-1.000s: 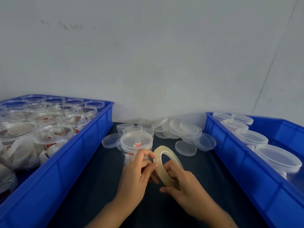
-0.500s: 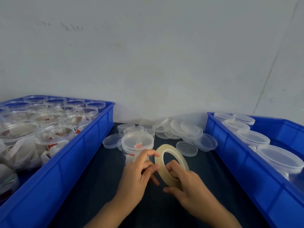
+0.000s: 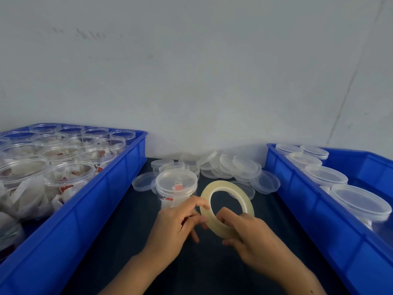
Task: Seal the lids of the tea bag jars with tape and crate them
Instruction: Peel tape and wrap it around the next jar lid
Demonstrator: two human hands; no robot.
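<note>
Low in the middle of the frame, both hands are on a roll of clear tape (image 3: 227,206), held on edge above the dark surface (image 3: 131,226). The right hand (image 3: 253,239) has its fingers curled round the lower rim of the roll, thumb up inside the ring. The left hand (image 3: 174,222) pinches at the roll's left edge with thumb and forefinger, the other fingers loosely bent beneath. Just behind the left hand stands a lidded jar of tea bags (image 3: 176,186), a red tag showing through its clear top. Behind that, toward the wall, lies a heap of loose clear lids (image 3: 234,167). At the left of the frame a blue crate (image 3: 89,207) is packed with open jars (image 3: 68,175) full of tea bags. At the right a second blue crate (image 3: 319,211) holds a row of lidded jars (image 3: 325,175), running back to front
</note>
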